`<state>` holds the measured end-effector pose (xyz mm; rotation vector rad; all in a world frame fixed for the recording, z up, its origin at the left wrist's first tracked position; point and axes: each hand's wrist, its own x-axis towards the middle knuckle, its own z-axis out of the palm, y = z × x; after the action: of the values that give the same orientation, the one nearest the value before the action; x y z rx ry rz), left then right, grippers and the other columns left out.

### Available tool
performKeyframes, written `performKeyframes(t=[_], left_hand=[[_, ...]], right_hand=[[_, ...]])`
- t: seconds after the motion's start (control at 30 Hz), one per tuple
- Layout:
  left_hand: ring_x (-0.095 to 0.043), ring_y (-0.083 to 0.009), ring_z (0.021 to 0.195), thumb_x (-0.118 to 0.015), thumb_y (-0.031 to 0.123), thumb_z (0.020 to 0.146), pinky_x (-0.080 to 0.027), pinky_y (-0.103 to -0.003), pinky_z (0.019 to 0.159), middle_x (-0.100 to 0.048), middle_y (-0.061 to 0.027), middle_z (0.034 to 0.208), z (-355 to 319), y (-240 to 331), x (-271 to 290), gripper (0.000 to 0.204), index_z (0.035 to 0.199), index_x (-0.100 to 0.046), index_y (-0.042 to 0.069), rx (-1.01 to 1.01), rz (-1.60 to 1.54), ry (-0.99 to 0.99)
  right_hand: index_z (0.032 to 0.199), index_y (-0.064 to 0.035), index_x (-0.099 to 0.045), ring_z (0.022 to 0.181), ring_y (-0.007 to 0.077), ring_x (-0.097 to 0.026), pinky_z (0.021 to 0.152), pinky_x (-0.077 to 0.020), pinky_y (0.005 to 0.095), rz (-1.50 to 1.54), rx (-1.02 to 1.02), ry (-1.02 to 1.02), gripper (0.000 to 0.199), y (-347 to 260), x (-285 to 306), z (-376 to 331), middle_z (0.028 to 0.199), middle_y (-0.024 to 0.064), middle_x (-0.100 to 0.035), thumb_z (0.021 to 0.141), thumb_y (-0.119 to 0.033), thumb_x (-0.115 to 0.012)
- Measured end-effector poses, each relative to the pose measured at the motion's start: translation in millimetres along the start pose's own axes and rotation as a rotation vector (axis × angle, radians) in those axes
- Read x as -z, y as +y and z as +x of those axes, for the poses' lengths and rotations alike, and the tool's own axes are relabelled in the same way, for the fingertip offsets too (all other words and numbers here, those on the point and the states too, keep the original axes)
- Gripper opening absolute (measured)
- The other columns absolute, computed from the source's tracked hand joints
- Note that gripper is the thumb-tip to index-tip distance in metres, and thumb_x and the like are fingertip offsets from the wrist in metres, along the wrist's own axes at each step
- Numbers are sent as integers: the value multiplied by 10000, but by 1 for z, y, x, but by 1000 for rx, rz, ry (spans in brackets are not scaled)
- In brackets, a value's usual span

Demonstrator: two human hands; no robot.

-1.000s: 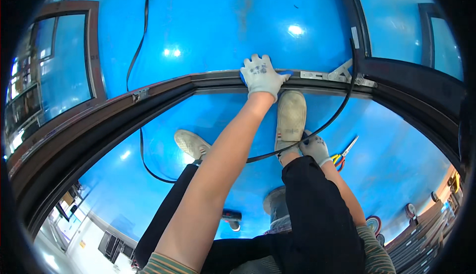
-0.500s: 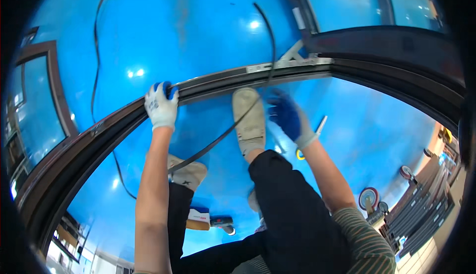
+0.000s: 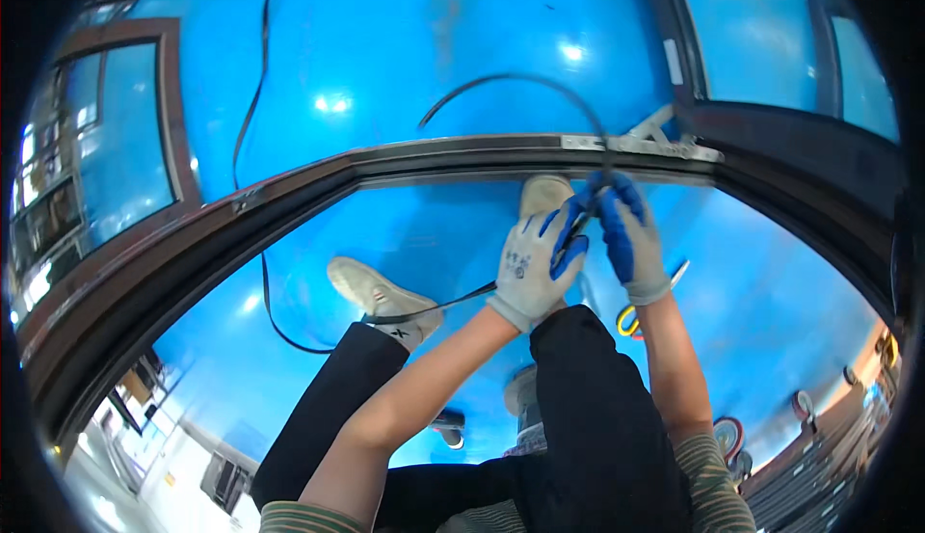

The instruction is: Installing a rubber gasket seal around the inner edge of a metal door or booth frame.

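A long, thin black rubber strip (image 3: 515, 77) runs through both my hands. Its free end arches over the far bar of a dark brown window frame (image 3: 453, 157); the rest trails left past my shoe. My left hand (image 3: 537, 265), in a white glove with blue fingers and palm, is closed round the strip just on my side of that bar. Gloved the same way, my right hand (image 3: 631, 239) pinches the strip right beside it, the fingertips of both hands nearly meeting. A silver metal hinge arm (image 3: 641, 145) lies on the bar, just beyond my right hand.
Scissors with yellow handles (image 3: 628, 322) lie on the blue floor right of my leg. A dark brown sash (image 3: 771, 133) stands far right, another frame (image 3: 169, 109) at left. A dark tool (image 3: 450, 427) lies between my legs. Wheels (image 3: 729, 437) and stacked profiles (image 3: 819, 480) sit lower right.
My left hand has let go of the frame bar and come right to hold the strip. My right hand has risen to it too. The strip's free end has swung over leftward.
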<state>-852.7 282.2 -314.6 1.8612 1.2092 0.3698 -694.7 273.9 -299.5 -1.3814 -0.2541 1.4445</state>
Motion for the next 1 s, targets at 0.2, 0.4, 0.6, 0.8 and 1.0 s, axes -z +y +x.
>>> performKeyframes(t=[0.2,0.4,0.6,0.8,1.0], left_hand=[[-626,-195,824,-641,268,943,-488,-293,681,-669,-115,1115,38,4,41,476,1369,-567,69,300,-986,112],[-602,-119,626,-609,255,996,-404,-219,513,-697,-72,1068,70,-47,62,377,1340,-602,102,609,-1509,174],[-636,-135,645,-628,239,988,-445,-225,527,-689,-57,878,65,-91,71,246,1164,-679,76,710,-1317,469],[-642,-143,662,-648,237,972,-459,-226,547,-686,-52,855,59,-136,93,208,1113,-703,94,804,-1195,705],[-634,-150,647,-621,265,984,-448,-241,549,-690,-47,860,59,-154,104,217,1121,-705,118,802,-1274,759]], right_hand=[[1257,-2,-567,736,136,-552,725,-474,242,394,-46,-490,301,-47,33,45,833,64,-630,989,-136,-598],[1222,-29,-664,780,163,-624,763,-509,254,-768,-136,-215,289,-61,57,47,974,78,-736,953,-136,-652],[1129,-41,-728,725,182,-640,709,-514,287,-1141,185,-169,295,-41,63,48,981,44,-755,868,-179,-718],[1137,-88,-733,804,216,-679,776,-520,315,-1282,514,-235,298,-26,21,67,1007,54,-758,851,-171,-722],[1130,-89,-737,823,241,-683,796,-520,333,-1371,583,-249,298,-34,-11,76,1016,70,-757,841,-165,-723]])
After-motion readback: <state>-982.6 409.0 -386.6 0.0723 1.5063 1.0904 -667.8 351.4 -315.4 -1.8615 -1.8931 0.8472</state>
